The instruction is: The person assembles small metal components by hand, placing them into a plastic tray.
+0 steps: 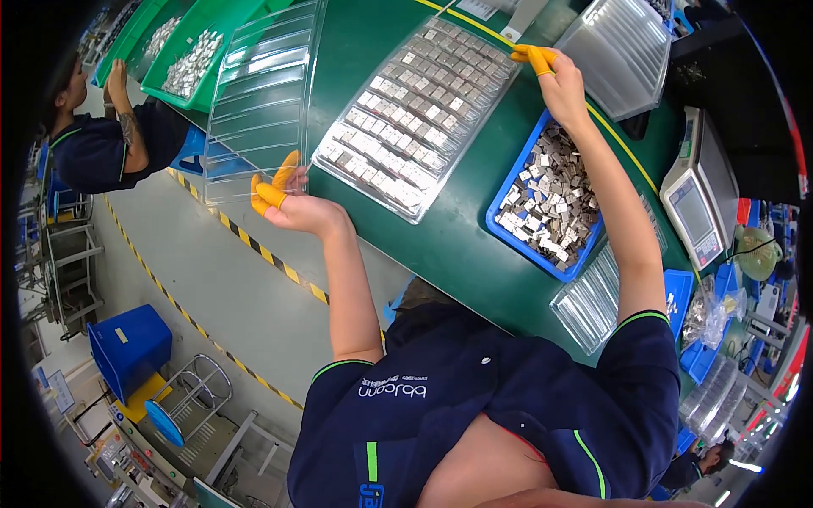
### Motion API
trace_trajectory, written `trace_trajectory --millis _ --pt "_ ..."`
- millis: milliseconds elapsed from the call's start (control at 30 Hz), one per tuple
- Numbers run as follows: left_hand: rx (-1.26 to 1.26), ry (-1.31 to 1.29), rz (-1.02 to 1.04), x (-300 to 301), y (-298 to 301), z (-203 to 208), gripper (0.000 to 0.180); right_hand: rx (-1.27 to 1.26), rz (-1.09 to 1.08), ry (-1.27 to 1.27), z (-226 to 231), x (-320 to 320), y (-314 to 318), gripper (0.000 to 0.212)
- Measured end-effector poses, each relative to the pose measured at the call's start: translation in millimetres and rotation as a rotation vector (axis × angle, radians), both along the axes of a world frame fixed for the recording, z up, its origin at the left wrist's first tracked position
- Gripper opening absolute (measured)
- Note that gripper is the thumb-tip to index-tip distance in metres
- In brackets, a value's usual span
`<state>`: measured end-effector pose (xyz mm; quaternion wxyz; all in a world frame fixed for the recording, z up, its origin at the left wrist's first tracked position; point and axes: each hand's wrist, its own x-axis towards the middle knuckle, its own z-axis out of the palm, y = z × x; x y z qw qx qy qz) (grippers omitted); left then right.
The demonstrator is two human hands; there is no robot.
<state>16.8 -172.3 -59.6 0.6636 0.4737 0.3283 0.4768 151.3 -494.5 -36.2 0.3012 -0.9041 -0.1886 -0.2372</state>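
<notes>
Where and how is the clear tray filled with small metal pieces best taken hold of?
Take the filled tray by the borders of its long sides, probably one hand from each side, keeping it level. It lies flat on the green table, and rows of pieces cover its middle, leaving a narrow clear border. The left hand would need freeing first, as it holds another clear tray.

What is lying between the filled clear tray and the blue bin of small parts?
In the head view, only bare green tabletop shows between the filled clear tray and the blue bin.
</notes>
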Motion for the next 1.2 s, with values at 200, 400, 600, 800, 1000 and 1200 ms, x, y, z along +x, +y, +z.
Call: trace_trajectory --millis 200,400,600,800,1000,1200 --pt "0.019 -0.001 -0.023 0 -2 2 0.038 -0.034 0.024 0.238 22 -29 -2 0.025" --pt "-0.003 -0.062 -0.018 7 -3 5 0.037 0.042 0.021 0.413 48 -67 13 0.026" --pt "0.129 -0.077 -0.079 -10 -2 6 0.033 0.169 0.224 0.410 88 -93 29 0.023" --pt "0.046 -0.047 -0.219 -65 -44 11 0.036 0.205 0.280 0.343 73 -95 32 0.027" --pt "-0.028 -0.065 -0.458 -101 -72 22 0.033 0.405 0.130 0.342 61 -87 48 0.044" --pt "-0.082 -0.089 -0.753 -94 -78 13 0.033 0.062 -0.066 0.290 33 -38 28 0.056"
